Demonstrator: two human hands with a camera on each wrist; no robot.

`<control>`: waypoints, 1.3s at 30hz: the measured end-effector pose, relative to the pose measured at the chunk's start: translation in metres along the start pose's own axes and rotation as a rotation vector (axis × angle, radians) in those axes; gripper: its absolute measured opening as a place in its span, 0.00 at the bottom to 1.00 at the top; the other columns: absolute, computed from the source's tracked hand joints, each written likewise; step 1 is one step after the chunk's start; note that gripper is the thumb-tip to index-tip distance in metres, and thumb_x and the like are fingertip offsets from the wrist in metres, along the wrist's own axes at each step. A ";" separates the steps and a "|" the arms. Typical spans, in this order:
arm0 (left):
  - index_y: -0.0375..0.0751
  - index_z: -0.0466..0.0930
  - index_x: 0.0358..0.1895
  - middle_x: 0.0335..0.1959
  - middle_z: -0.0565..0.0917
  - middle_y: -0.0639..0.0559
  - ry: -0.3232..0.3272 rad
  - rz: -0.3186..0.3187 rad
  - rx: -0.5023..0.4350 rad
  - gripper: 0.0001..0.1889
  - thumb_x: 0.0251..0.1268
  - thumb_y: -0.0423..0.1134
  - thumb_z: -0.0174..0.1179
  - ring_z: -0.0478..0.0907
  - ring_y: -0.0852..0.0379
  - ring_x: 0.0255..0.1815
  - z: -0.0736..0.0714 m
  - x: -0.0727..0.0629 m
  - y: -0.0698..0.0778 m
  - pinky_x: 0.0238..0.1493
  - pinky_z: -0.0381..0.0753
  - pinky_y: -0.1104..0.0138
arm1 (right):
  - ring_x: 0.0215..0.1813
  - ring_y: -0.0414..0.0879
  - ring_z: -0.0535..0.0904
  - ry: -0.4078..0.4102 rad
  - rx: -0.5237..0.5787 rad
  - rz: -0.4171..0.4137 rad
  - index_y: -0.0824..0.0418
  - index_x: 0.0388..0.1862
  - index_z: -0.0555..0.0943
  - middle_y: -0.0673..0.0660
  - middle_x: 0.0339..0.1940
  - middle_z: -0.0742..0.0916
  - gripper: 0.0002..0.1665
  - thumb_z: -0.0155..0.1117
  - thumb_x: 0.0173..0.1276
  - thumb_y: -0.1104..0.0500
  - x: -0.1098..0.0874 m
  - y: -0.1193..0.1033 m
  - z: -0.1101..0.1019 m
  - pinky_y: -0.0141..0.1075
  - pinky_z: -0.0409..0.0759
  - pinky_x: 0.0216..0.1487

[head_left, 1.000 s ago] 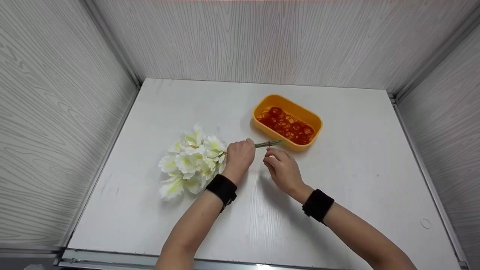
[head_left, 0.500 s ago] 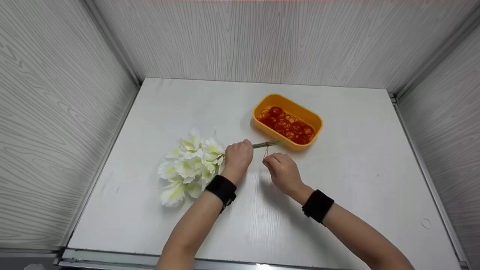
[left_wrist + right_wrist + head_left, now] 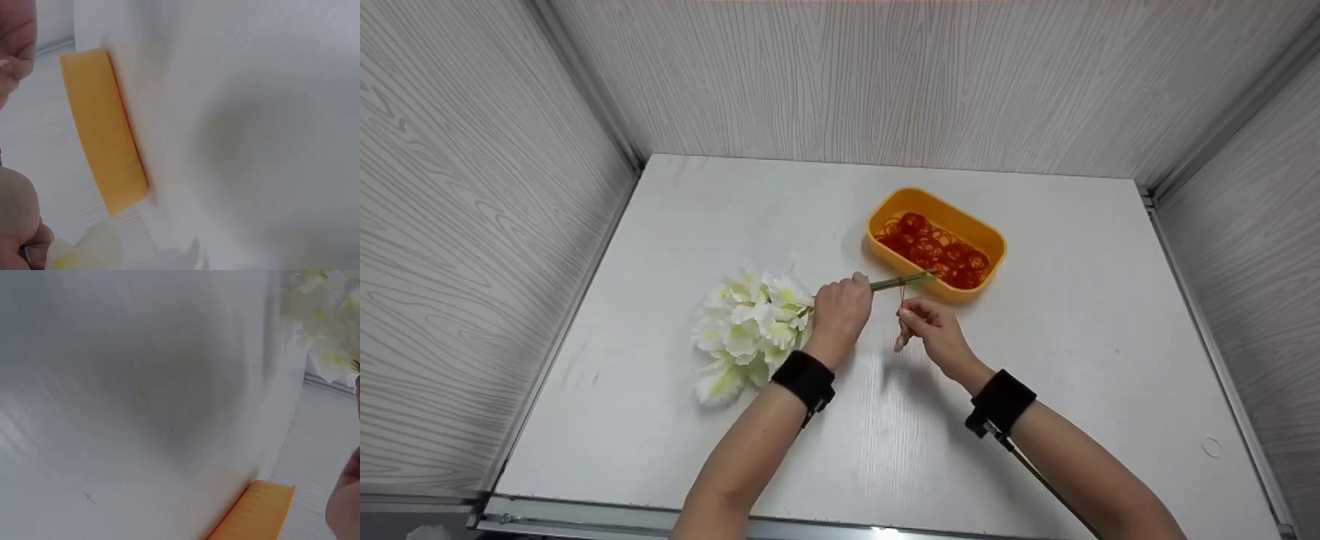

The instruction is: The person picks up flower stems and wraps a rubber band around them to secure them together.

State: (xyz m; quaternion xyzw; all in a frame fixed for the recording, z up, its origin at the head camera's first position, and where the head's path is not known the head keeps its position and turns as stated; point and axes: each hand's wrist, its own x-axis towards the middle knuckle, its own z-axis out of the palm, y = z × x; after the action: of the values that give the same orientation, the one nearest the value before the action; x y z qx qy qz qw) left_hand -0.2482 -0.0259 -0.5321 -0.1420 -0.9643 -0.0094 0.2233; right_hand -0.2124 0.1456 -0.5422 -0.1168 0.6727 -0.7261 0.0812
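A bunch of white artificial flowers [image 3: 750, 326] with yellow-green centres lies to the left in the head view. My left hand [image 3: 840, 311] grips its green stems [image 3: 887, 284], whose ends point right over the near rim of the yellow box. A red rubber band [image 3: 902, 294] is looped round the stems and stretched down from them. The fingers of my right hand [image 3: 934, 330] pinch its lower end. In the left wrist view, part of the left hand [image 3: 17, 219] shows at the lower left beside a petal [image 3: 84, 250].
The yellow box [image 3: 990, 236] stands just beyond the stem ends, with many red rubber bands [image 3: 926, 247] inside. Both wrists wear black straps. A white table [image 3: 1080, 315] lies underneath, with grey wood-grain walls [image 3: 840, 82] at the back and sides.
My right hand first drew the rubber band down from the stems. It has since turned at the wrist, still pinching the band. The flowers and stems have rotated slightly in my left hand.
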 end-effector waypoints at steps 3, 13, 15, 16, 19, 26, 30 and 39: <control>0.43 0.72 0.22 0.14 0.76 0.49 0.049 0.035 0.010 0.17 0.74 0.35 0.47 0.77 0.50 0.16 0.000 0.001 -0.002 0.18 0.74 0.60 | 0.25 0.49 0.83 -0.061 0.084 0.039 0.71 0.38 0.75 0.58 0.24 0.77 0.07 0.55 0.74 0.65 0.001 0.002 -0.001 0.47 0.83 0.38; 0.43 0.72 0.22 0.13 0.76 0.49 0.140 0.081 0.047 0.14 0.70 0.34 0.48 0.76 0.51 0.14 0.004 -0.004 -0.009 0.16 0.72 0.61 | 0.26 0.45 0.74 -0.054 0.164 0.261 0.65 0.42 0.67 0.55 0.27 0.78 0.08 0.45 0.79 0.60 0.007 -0.001 -0.006 0.33 0.69 0.26; 0.43 0.72 0.22 0.13 0.75 0.49 0.158 0.109 0.054 0.14 0.69 0.33 0.48 0.75 0.52 0.14 0.004 -0.004 -0.010 0.16 0.71 0.61 | 0.24 0.45 0.73 -0.060 0.214 0.318 0.65 0.44 0.65 0.55 0.26 0.77 0.09 0.43 0.80 0.59 0.009 -0.003 -0.010 0.32 0.69 0.25; 0.43 0.71 0.22 0.13 0.75 0.50 0.172 0.131 0.055 0.14 0.68 0.33 0.48 0.74 0.53 0.13 0.005 -0.004 -0.011 0.16 0.71 0.62 | 0.23 0.45 0.72 -0.059 0.234 0.342 0.66 0.46 0.65 0.54 0.25 0.76 0.10 0.43 0.80 0.59 0.010 -0.004 -0.013 0.32 0.69 0.24; 0.44 0.70 0.20 0.12 0.73 0.51 0.217 0.215 0.050 0.14 0.67 0.32 0.49 0.71 0.55 0.12 0.005 -0.005 -0.014 0.16 0.68 0.64 | 0.20 0.44 0.68 -0.063 0.243 0.385 0.68 0.45 0.64 0.53 0.22 0.71 0.10 0.40 0.80 0.60 0.013 -0.006 -0.025 0.31 0.66 0.22; 0.46 0.68 0.19 0.12 0.69 0.53 0.160 0.376 0.130 0.16 0.69 0.32 0.47 0.68 0.59 0.14 0.012 -0.008 -0.026 0.17 0.66 0.66 | 0.17 0.39 0.61 -0.120 0.192 0.403 0.63 0.43 0.67 0.50 0.20 0.65 0.06 0.41 0.78 0.64 0.015 -0.007 -0.052 0.29 0.59 0.19; 0.47 0.68 0.20 0.12 0.68 0.55 0.091 0.418 0.168 0.15 0.69 0.32 0.48 0.67 0.60 0.14 0.018 -0.011 -0.030 0.18 0.66 0.67 | 0.17 0.39 0.60 -0.117 0.150 0.450 0.61 0.42 0.72 0.50 0.20 0.66 0.07 0.45 0.78 0.62 0.015 -0.003 -0.058 0.29 0.58 0.19; 0.48 0.68 0.21 0.13 0.72 0.55 0.014 0.414 0.228 0.13 0.64 0.31 0.51 0.70 0.61 0.16 0.026 -0.017 -0.031 0.20 0.68 0.68 | 0.17 0.39 0.60 -0.071 -0.141 0.448 0.63 0.41 0.74 0.50 0.19 0.69 0.08 0.52 0.76 0.59 0.020 -0.006 -0.056 0.30 0.57 0.19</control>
State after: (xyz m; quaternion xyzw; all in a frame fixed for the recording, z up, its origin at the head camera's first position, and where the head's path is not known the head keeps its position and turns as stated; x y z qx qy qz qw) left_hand -0.2533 -0.0578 -0.5615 -0.3106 -0.9079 0.1444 0.2416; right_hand -0.2470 0.1944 -0.5385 0.0045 0.7277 -0.6365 0.2554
